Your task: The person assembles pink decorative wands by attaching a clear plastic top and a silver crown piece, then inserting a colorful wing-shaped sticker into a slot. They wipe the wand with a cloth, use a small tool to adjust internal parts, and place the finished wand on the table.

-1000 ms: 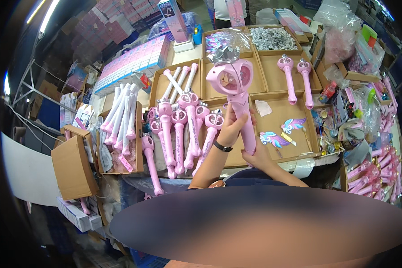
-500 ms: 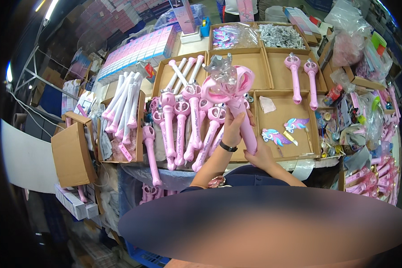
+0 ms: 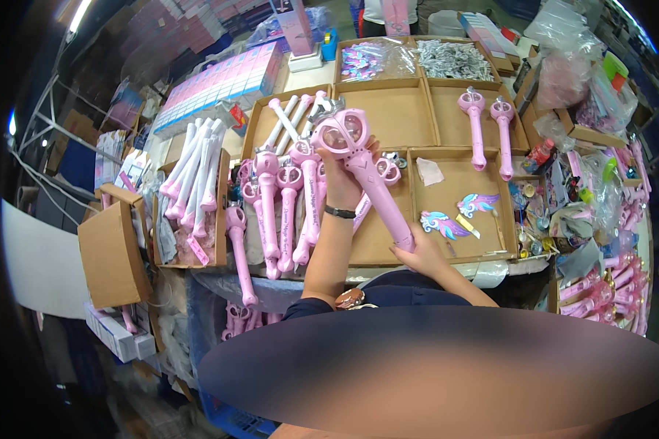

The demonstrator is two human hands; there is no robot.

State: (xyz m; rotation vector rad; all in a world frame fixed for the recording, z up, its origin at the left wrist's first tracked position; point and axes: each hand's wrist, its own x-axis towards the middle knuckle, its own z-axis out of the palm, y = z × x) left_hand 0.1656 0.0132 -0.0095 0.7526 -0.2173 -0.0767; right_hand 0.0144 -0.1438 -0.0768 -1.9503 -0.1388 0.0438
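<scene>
Pink toy wand held slantwise above the cardboard trays: left hand wrapped around the neck just under the round head, right hand closed on the handle's near end. Could slip or twist loose if either grasp slackens, dropping onto the row of finished wands below and knocking them askew. Could also clip the small silver crown on top against a tray wall. Right of the hands, wing-shaped stickers in a near tray; farther off, two more wands. Left, white handles piled in a box.
</scene>
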